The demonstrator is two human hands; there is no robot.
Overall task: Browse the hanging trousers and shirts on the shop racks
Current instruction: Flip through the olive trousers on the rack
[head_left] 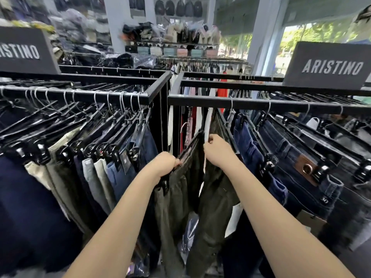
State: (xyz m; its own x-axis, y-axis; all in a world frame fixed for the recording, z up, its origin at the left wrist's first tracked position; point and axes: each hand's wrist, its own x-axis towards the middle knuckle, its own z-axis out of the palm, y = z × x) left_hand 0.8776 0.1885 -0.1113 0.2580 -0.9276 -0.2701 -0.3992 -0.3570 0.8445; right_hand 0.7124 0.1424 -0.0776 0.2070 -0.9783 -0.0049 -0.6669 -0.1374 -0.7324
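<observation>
While both hands work the gap at the near end of the black metal rail (261,104), we note the left hand (165,164) with fingers curled round the waistband of a dark olive pair of trousers (180,189), and the right hand (215,150) pinching the neighbouring olive pair (216,197). Both garments hang lengthwise straight down below the fingers. We judge the denim jeans (297,161), packed to the right, nearer the right hand.

Bright daylight floods in through the tall glass shopfront windows (313,35) at upper right, while wide-angle distortion bends the black metal rack rails (261,104) and the background shelves are blurred.
</observation>
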